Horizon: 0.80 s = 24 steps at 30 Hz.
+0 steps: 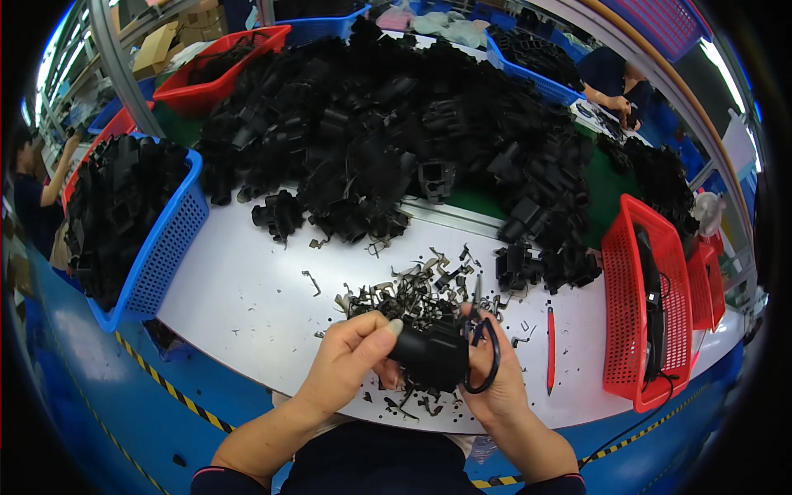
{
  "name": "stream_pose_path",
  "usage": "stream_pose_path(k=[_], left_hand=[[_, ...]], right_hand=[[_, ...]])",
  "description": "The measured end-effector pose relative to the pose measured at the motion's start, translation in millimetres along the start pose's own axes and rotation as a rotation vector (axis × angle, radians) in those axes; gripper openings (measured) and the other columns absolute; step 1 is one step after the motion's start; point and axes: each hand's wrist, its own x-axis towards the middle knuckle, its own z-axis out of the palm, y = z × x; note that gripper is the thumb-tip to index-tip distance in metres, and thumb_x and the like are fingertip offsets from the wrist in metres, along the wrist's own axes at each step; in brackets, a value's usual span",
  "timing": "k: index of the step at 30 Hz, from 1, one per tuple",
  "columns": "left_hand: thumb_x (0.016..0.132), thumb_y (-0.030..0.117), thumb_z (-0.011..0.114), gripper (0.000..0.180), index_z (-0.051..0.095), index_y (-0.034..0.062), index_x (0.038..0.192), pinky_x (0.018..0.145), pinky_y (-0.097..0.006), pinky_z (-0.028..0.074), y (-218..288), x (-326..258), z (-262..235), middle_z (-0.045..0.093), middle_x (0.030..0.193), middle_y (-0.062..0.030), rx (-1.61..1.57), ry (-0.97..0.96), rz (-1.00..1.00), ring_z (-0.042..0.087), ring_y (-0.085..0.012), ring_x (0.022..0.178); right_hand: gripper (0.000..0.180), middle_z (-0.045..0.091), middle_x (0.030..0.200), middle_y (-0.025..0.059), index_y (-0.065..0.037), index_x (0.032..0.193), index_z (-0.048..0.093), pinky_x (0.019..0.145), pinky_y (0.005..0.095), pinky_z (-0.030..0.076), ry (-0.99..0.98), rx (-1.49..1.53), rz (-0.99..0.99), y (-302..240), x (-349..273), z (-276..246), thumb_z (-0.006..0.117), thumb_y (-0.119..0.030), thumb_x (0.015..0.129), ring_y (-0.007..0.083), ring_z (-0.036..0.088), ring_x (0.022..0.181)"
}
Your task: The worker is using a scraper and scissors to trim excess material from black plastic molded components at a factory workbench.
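Close in front of me, above the white tabletop, my left hand (353, 356) is closed round a black moulded plastic part (431, 356), its thumb on the part's left end. My right hand (497, 370) is at the part's right end and holds a pair of scissors or snips (493, 356) with dark loop handles; the narrow metal blades point away from me. Some right fingers are hidden behind the part and the tool. Beneath and beyond the hands lies a heap of small black plastic scraps (404, 295), with more bits scattered nearer me.
A big pile of black plastic parts (355, 124) covers the far side. A red pen-like tool (551, 351) lies right of my hands. A blue basket (169, 247) of parts stands left, a red basket (617, 330) with cables right. Other people (615, 82) work beyond.
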Motion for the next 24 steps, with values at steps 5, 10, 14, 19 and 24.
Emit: stream_pose_path(k=[5, 10, 14, 19, 24], left_hand=[[0.089, 0.029, 0.035, 0.041, 0.051, -0.0028, 0.110, 0.043, -0.027, 0.044, -23.7, -14.0, -10.2, 0.058, 0.074, -0.0103, -0.432, -0.177, -0.264, 0.055, -0.0178, 0.052], [0.091, 0.033, 0.037, 0.044, 0.044, -0.0006, 0.119, 0.038, -0.024, 0.041, -41.8, -20.1, -10.2, 0.056, 0.080, -0.0088, -0.665, -0.118, -0.492, 0.054, -0.0140, 0.055], [0.090, 0.030, 0.046, 0.050, 0.031, 0.0025, 0.129, 0.038, -0.022, 0.042, -39.2, -26.1, -9.5, 0.054, 0.090, -0.0082, -0.614, -0.094, -0.234, 0.055, -0.0118, 0.067], [0.079, -0.003, 0.056, 0.042, 0.036, 0.0101, 0.113, 0.078, -0.035, 0.046, -43.5, -25.8, -6.9, 0.043, 0.121, -0.0147, -0.348, -0.199, 0.042, 0.050, -0.0212, 0.101], [0.069, -0.011, 0.049, 0.047, 0.040, 0.0094, 0.110, 0.094, -0.034, 0.036, -49.7, -23.6, -14.5, 0.034, 0.131, -0.0167, 0.038, -0.289, 0.213, 0.039, -0.0245, 0.119]], right_hand=[[0.046, 0.056, 0.101, 0.0116, -0.004, 0.120, 0.036, 0.077, 0.0253, 0.048, -0.245, -0.349, -0.292, -16.6, -14.2, 10.7, 0.057, 0.004, 0.080, 0.0133, 0.057, 0.088], [0.047, 0.055, 0.103, 0.0101, -0.004, 0.120, 0.037, 0.083, 0.0271, 0.046, -0.310, -0.496, -0.215, -15.0, -13.6, 10.5, 0.059, 0.004, 0.079, 0.0141, 0.055, 0.094], [0.054, 0.055, 0.106, 0.0152, -0.004, 0.117, 0.035, 0.083, 0.0297, 0.045, -0.237, -0.411, -0.358, -4.6, -12.8, 7.6, 0.067, -0.002, 0.074, 0.0168, 0.056, 0.091], [0.070, 0.048, 0.119, 0.0168, -0.006, 0.119, 0.031, 0.095, 0.0377, 0.037, -0.272, -0.436, -0.418, 3.4, -22.7, 8.4, 0.076, -0.004, 0.066, 0.0232, 0.048, 0.111], [0.056, 0.052, 0.111, 0.0151, -0.004, 0.112, 0.038, 0.089, 0.0335, 0.042, -0.322, -0.676, -0.456, 1.8, -24.9, -5.0, 0.070, 0.007, 0.067, 0.0220, 0.055, 0.102]])
